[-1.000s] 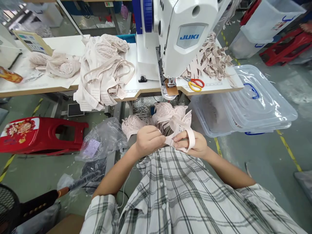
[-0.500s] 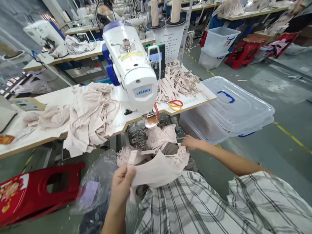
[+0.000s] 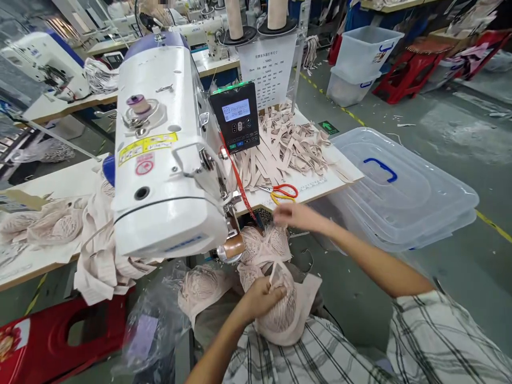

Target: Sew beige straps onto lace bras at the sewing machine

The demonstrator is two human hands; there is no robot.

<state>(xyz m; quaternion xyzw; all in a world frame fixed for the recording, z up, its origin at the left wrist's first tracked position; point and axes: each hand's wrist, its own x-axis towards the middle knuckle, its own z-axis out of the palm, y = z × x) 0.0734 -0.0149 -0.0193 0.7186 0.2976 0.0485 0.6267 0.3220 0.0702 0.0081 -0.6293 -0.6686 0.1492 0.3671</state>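
Observation:
My left hand [image 3: 261,300] is closed on a pale pink lace bra [image 3: 280,314] over my lap, thumb across a cup. More lace cups [image 3: 266,242] lie just beyond it, and another cup [image 3: 204,285] rests to the left. My right hand [image 3: 298,217] is raised off the bra, near the table's front edge and just below the scissors [image 3: 285,193] with red and yellow handles; its fingers are blurred. A white sewing machine [image 3: 168,144] stands to the left of that hand, its rounded end over the lace pieces.
Cut fabric strips [image 3: 288,141] are heaped behind the scissors. More lace pieces [image 3: 60,221] lie on the table at left. Lidded plastic bins [image 3: 404,186] stand at right. A red stool [image 3: 80,341] and a clear plastic bag [image 3: 156,325] are at lower left.
My right hand has let go of the bra and moved up towards the scissors. My left hand has moved right, from the band to a cup. The sewing machine looks larger as the view shifts.

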